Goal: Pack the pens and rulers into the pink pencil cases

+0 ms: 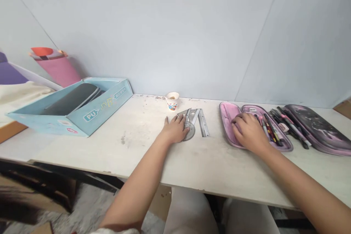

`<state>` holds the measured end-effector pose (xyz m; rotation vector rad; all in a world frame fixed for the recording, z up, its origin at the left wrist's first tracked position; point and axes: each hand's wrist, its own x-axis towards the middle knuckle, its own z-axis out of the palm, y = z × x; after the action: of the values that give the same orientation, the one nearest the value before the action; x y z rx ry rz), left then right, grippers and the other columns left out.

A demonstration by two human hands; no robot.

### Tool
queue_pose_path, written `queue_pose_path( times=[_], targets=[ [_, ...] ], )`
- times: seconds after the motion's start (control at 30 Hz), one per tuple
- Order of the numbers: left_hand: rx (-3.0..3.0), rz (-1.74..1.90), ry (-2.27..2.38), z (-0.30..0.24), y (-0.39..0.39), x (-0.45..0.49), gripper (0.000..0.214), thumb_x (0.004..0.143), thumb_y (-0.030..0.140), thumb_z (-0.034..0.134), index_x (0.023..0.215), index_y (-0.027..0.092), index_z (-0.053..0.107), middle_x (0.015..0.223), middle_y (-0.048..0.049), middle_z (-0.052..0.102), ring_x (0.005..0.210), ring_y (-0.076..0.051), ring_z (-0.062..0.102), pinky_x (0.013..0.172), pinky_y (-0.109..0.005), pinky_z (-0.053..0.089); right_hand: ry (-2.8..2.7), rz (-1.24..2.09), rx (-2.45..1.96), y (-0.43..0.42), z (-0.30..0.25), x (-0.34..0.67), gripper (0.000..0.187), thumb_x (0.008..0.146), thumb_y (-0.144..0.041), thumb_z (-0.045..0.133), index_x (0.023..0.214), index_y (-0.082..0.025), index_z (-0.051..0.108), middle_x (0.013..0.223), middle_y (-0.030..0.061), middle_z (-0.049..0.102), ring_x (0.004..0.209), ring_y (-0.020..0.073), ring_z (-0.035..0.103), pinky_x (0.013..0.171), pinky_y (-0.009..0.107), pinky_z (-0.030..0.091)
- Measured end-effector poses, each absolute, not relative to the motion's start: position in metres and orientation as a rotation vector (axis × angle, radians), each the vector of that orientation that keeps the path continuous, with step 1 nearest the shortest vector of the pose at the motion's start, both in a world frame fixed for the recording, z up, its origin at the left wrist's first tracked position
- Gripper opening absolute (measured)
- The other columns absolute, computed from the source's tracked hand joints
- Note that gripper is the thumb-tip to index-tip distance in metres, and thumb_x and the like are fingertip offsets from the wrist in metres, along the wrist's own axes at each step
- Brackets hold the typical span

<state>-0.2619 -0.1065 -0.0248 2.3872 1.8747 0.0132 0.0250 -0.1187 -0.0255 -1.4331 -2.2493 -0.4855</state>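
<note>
My left hand [175, 129] lies on the white table [131, 146], fingers spread flat over a clear protractor [189, 131] and set squares [192, 115]; a metal ruler [203, 122] lies just to their right. My right hand [248, 131] rests inside an open pink pencil case [229, 124], fingers curled down among its contents; whether it holds anything is hidden. Several pens [270, 131] lie in the case's other half.
A small paper cup [172, 100] stands behind the rulers. A light-blue cardboard box [82, 108] holding a dark case sits at the left. A dark pencil case [320, 126] with pens lies far right. A pink roll [56, 65] leans at the back left.
</note>
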Motion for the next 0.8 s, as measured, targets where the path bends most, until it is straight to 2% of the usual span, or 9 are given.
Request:
queue_pose_path(
  times=[0.17, 0.3, 0.4, 0.5, 0.63, 0.8],
  targets=[
    [2.278, -0.026, 2.015, -0.020, -0.110, -0.278, 0.059, 0.084, 0.041, 0.037, 0.137, 0.014, 0.032, 0.147, -0.0154, 0.027, 0.134, -0.032, 0.024, 0.105, -0.063, 0.007, -2.412, -0.368, -1.383, -0.106, -0.019, -0.031, 0.027, 0.087, -0.027, 0.039, 0.090, -0.015, 0.063, 0.095, 0.0099, 0.059, 0.094, 0.0226, 0.048, 0.083, 0.034, 0.035],
    [2.419, 0.282, 2.050, -0.025, -0.112, -0.267, 0.053, 0.086, 0.032, 0.033, 0.134, 0.011, 0.036, 0.142, -0.0182, 0.035, 0.132, -0.031, 0.027, 0.106, -0.061, 0.005, -2.493, -0.316, -1.436, -0.088, -0.011, -0.066, 0.030, 0.089, -0.026, 0.035, 0.093, -0.015, 0.062, 0.096, 0.0097, 0.063, 0.097, 0.0225, 0.051, 0.084, 0.033, 0.036],
    [2.453, 0.478, 1.922, -0.032, -0.111, -0.251, 0.053, 0.085, 0.024, 0.030, 0.135, 0.009, 0.031, 0.135, -0.0179, 0.044, 0.129, -0.027, 0.034, 0.108, -0.054, 0.010, -2.505, -0.304, -1.571, -0.077, -0.005, -0.094, 0.032, 0.089, -0.028, 0.034, 0.097, -0.014, 0.061, 0.093, 0.0125, 0.066, 0.097, 0.0242, 0.054, 0.076, 0.033, 0.040],
    [2.319, 0.504, 1.867, -0.037, -0.107, -0.240, 0.062, 0.077, 0.020, 0.037, 0.137, 0.007, 0.025, 0.128, -0.0185, 0.051, 0.122, -0.027, 0.042, 0.108, -0.051, 0.015, -2.565, -0.283, -1.700, -0.075, -0.002, -0.119, 0.035, 0.088, -0.034, 0.037, 0.098, -0.012, 0.062, 0.090, 0.0163, 0.067, 0.092, 0.0272, 0.060, 0.068, 0.033, 0.043],
    [2.258, 0.498, 1.854, -0.040, -0.104, -0.239, 0.072, 0.068, 0.019, 0.044, 0.136, 0.007, 0.022, 0.131, -0.0201, 0.048, 0.125, -0.028, 0.039, 0.108, -0.051, 0.011, -2.732, -0.226, -1.688, -0.075, -0.001, -0.139, 0.026, 0.085, -0.020, 0.043, 0.090, -0.013, 0.067, 0.090, 0.0163, 0.069, 0.088, 0.0248, 0.064, 0.069, 0.031, 0.045],
    [2.279, 0.532, 1.807, -0.042, -0.103, -0.242, 0.073, 0.066, 0.020, 0.047, 0.134, 0.007, 0.025, 0.136, -0.0205, 0.042, 0.126, -0.030, 0.038, 0.108, -0.054, 0.009, -2.744, -0.186, -1.667, -0.073, -0.001, -0.145, 0.024, 0.082, -0.012, 0.045, 0.093, -0.013, 0.067, 0.095, 0.0168, 0.069, 0.092, 0.0225, 0.064, 0.074, 0.030, 0.046]
  ],
)
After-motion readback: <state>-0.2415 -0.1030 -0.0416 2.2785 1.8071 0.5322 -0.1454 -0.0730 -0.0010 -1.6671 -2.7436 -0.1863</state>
